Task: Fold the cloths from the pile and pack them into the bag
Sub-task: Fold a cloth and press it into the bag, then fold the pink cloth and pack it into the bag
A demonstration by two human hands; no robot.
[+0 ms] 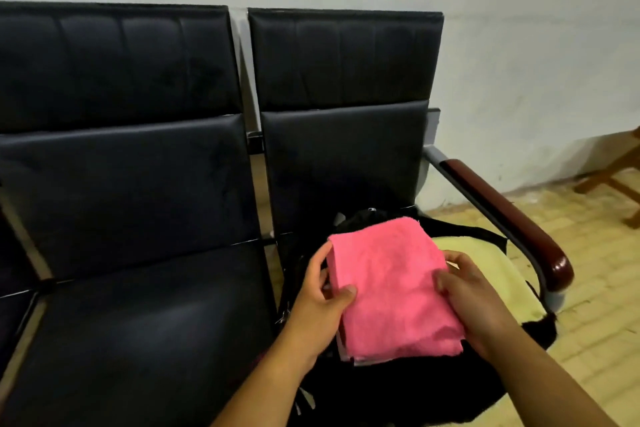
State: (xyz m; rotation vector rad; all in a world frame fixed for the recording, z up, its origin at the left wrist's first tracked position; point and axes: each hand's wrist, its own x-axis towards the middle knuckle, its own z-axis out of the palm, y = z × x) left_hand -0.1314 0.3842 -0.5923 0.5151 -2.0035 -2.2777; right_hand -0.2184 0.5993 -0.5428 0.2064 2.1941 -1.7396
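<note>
A folded pink cloth (391, 288) is held over the open black bag (408, 381), which sits on the right-hand seat. My left hand (322, 298) grips the cloth's left edge, thumb on top and fingers under it. My right hand (474, 302) grips its right edge the same way. A pale yellow cloth (491, 270) lies inside the bag, partly hidden under the pink one. Thin white edges show under the pink cloth's near corner.
Black padded bench seats (138, 288) stretch to the left, backs against a white wall. A dark red armrest (512, 218) runs along the bag's right side. A wooden frame (616, 177) stands on the yellowish floor at far right.
</note>
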